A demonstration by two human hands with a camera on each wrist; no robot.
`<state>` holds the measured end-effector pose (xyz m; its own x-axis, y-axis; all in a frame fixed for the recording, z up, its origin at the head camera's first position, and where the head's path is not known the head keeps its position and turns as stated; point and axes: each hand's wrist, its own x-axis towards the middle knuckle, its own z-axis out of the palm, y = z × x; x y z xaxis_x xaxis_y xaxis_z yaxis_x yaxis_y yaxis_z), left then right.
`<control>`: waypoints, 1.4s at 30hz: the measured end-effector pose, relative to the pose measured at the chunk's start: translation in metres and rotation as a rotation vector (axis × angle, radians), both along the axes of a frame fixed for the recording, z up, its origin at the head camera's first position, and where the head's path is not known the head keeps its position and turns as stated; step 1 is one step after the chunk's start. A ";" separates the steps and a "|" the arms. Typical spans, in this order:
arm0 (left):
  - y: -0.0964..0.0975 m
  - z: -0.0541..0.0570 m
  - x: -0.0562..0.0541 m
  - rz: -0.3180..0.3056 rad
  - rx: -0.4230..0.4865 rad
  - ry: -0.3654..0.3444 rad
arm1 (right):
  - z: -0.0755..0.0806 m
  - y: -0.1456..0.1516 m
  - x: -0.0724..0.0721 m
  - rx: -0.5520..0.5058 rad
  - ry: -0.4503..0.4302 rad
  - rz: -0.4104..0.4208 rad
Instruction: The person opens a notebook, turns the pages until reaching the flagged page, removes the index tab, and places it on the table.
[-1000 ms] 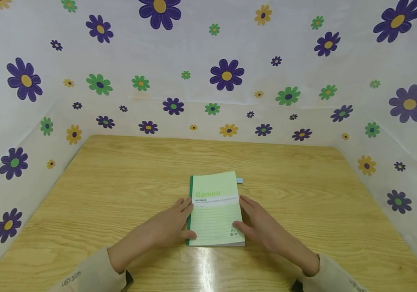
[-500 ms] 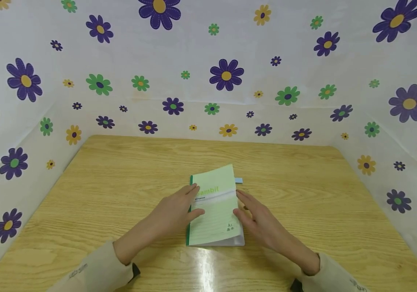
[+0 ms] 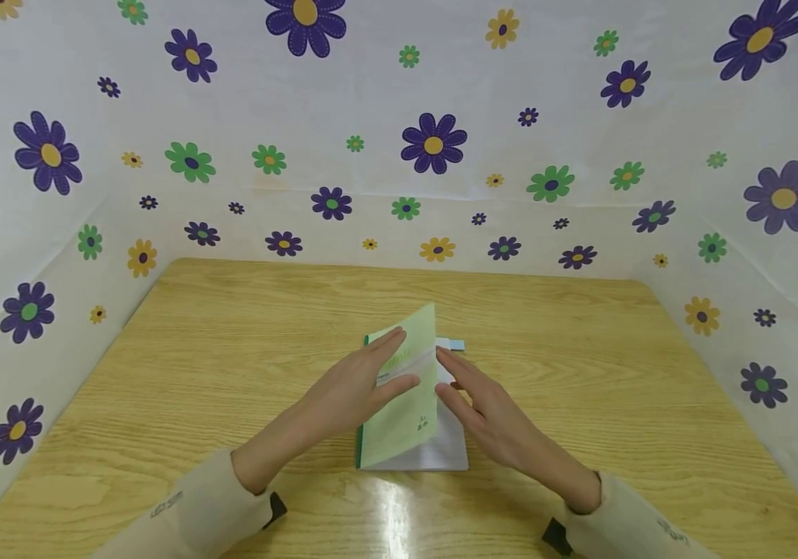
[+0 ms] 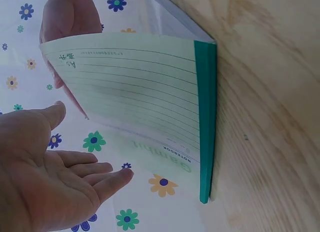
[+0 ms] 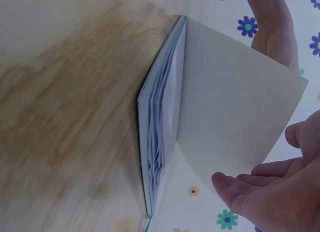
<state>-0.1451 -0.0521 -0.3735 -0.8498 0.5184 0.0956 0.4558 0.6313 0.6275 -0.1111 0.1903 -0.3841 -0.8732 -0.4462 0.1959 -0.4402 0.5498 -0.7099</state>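
A notebook with a pale green cover [image 3: 399, 419] and dark green spine lies on the table, its front cover tilted up from the white pages [image 3: 449, 442]. My right hand [image 3: 490, 411] is at the cover's free edge; in the right wrist view the fingers [image 5: 272, 172] are fairly straight against the inner side of the cover [image 5: 235, 91], and the thumb stands apart. My left hand [image 3: 346, 388] hovers over the outer side with fingers extended. In the left wrist view a gap shows between the left hand [image 4: 40, 182] and the cover [image 4: 125, 81].
A light blue tab [image 3: 457, 345] sticks out at the notebook's upper right. The wooden table [image 3: 231, 326] stretches out around it. White cloth with printed flowers [image 3: 343, 155] walls the back and both sides.
The cover has risen from nearly flat to a steep tilt, swinging leftward with my right hand at its edge. My left hand has moved up and right, from the spine to above the cover.
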 end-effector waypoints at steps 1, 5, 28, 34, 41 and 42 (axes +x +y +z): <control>0.001 0.001 0.000 -0.005 0.017 -0.006 | 0.001 -0.001 -0.001 -0.003 0.001 0.008; 0.002 0.004 -0.001 -0.025 0.067 -0.019 | 0.005 -0.007 -0.003 -0.025 -0.001 0.039; -0.005 0.018 0.001 -0.077 0.152 -0.026 | 0.016 -0.029 -0.009 -0.043 0.053 0.162; -0.016 0.019 0.001 -0.060 0.132 -0.048 | 0.013 -0.025 -0.008 -0.020 0.022 0.074; -0.035 0.023 0.001 -0.048 0.138 -0.067 | 0.001 -0.011 -0.009 0.097 0.037 -0.012; -0.038 0.023 0.002 -0.048 0.138 -0.068 | -0.001 -0.009 -0.009 0.124 0.033 -0.011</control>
